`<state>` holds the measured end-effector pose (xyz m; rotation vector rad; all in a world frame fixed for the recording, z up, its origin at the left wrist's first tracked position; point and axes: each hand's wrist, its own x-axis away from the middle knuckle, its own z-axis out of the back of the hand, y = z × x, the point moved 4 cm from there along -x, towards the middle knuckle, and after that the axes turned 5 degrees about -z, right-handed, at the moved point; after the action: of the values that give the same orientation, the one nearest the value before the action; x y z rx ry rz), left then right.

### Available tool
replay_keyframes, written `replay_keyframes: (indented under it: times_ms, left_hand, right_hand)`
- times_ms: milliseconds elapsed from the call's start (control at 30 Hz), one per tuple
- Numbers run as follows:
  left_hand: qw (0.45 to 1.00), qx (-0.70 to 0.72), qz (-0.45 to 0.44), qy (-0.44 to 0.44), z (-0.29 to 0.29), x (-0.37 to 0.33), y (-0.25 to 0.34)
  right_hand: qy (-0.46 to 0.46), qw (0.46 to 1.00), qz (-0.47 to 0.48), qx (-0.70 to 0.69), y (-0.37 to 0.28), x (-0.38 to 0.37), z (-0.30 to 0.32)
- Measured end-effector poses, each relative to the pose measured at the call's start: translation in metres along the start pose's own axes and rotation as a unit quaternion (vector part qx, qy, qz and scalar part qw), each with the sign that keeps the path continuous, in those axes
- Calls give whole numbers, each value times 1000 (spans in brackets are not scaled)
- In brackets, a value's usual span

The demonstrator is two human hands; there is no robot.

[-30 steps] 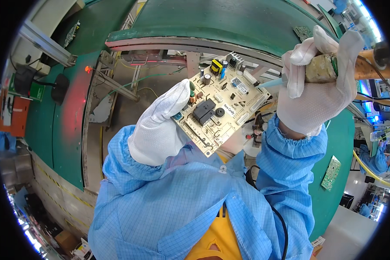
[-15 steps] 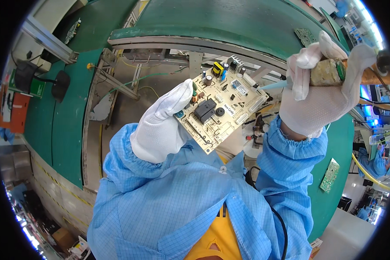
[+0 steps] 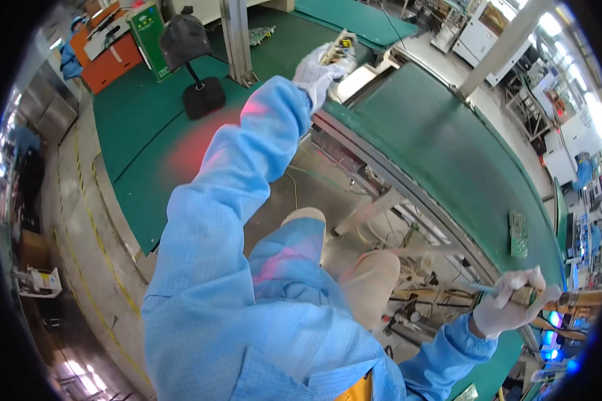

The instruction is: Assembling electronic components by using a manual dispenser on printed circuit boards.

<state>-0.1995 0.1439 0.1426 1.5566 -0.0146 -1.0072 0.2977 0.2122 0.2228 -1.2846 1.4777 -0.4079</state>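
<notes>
My left hand, in a white glove, is stretched far forward, its fingers closed around a circuit board. The board is tilted and shows nearly edge-on, with a yellow part on it, above the end of a green-topped conveyor. Down at the right, my gloved right hand is closed on a tool with a beige wrapped grip. A thin pale blue tip points left from that tool.
A green circuit board lies on the conveyor, another on the far left bench. A black stand with a dark head is on the green left bench top. Orange bins stand behind. Hoses and cables hang under the conveyor.
My left hand has carried the board from in front of my chest far forward to the conveyor's end. The view has turned left; my right hand with the tool now appears lower.
</notes>
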Motion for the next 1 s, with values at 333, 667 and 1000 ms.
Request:
replay_keyframes:
  times_ms: [333,667,1000]
  left_hand:
    - [881,-449,144,-41,89,-58,-109]
    - [881,-425,81,-190,-110,-64,-15]
    - [827,-235,-192,-473,-479,96,151]
  right_hand:
    - [19,998,26,60,-4,-5,22]
    - [110,922,192,318,-3,-6,38]
    - [38,997,21,58,-17,1,80]
